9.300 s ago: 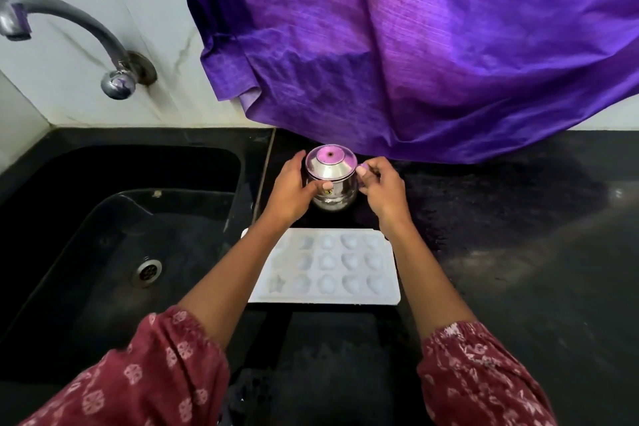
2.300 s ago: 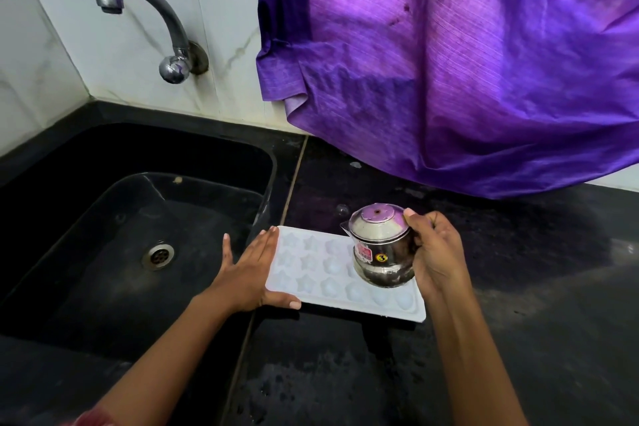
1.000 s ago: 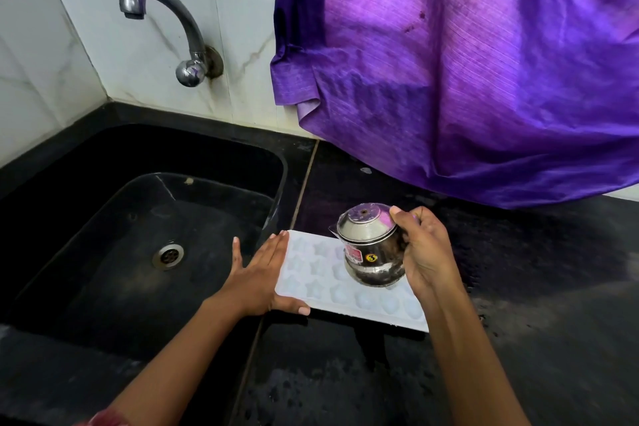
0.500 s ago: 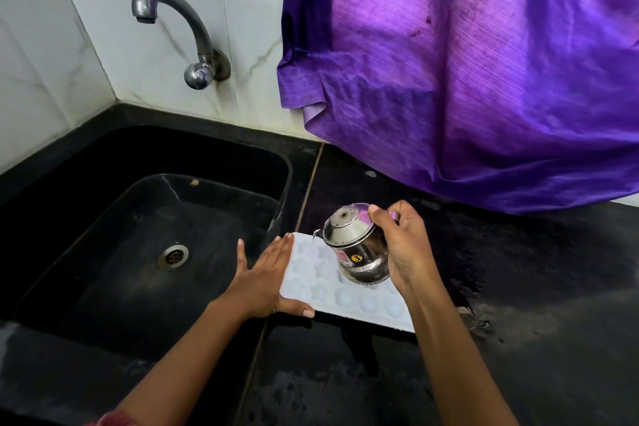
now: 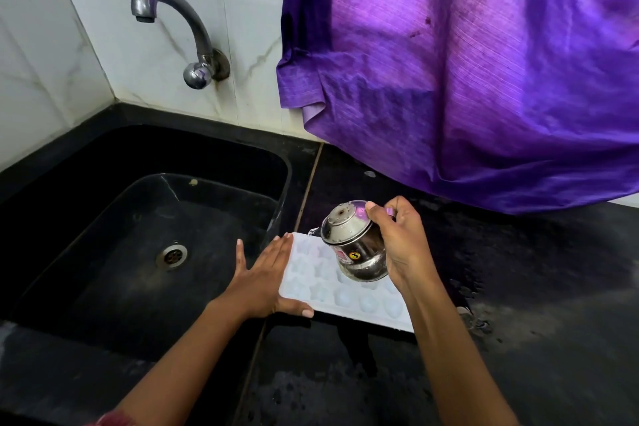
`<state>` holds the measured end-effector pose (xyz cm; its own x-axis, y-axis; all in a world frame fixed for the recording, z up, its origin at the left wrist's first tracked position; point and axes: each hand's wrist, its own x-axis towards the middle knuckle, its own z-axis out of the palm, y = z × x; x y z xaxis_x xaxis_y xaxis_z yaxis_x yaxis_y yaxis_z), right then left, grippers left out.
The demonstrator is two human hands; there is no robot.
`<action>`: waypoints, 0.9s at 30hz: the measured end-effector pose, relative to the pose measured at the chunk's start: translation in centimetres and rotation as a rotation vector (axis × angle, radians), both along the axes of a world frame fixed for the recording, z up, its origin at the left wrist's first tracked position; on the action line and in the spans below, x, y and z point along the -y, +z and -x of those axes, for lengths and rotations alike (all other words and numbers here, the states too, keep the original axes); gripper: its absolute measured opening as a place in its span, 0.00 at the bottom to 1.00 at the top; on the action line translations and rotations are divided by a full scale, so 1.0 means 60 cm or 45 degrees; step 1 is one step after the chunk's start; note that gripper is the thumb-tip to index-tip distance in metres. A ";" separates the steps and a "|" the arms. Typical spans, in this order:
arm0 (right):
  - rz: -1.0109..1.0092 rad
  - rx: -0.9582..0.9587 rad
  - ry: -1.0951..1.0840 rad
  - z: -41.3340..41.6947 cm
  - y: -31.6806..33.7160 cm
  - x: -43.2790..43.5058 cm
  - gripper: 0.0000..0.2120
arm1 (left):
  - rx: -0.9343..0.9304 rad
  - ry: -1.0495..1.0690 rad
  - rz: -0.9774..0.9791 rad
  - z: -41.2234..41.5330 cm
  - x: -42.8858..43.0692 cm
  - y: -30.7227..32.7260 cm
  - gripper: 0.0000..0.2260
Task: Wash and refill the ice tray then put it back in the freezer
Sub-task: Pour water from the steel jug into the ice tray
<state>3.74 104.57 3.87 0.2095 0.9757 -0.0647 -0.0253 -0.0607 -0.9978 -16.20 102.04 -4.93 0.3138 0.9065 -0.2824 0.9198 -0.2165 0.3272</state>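
A white ice tray with star and round moulds lies flat on the black counter, just right of the sink. My left hand rests against its left end, fingers spread flat, thumb along the near edge. My right hand grips a small lidded steel pot above the tray. The pot is tipped to the left, its spout over the tray's far left corner, where a thin trickle of water shows. The tray's right part is hidden under the pot and my right forearm.
A black sink with a steel drain lies to the left, under a wall tap. A purple cloth hangs over the back of the wet black counter.
My right hand has carried the pot from the tray's middle toward its left end and tilted it further left. My left hand stays on the tray's left edge.
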 end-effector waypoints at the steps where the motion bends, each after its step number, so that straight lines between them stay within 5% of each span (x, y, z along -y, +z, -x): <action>1: 0.005 -0.009 -0.004 0.000 0.000 0.000 0.16 | 0.000 0.000 0.000 0.000 0.000 0.001 0.64; 10: 0.023 -0.329 -0.041 -0.024 0.003 0.019 0.18 | -0.011 0.006 -0.006 0.001 -0.001 0.000 0.66; 27: -0.050 -0.272 -0.458 -0.175 -0.007 0.130 0.18 | 0.042 -0.013 -0.008 0.004 -0.006 -0.003 0.67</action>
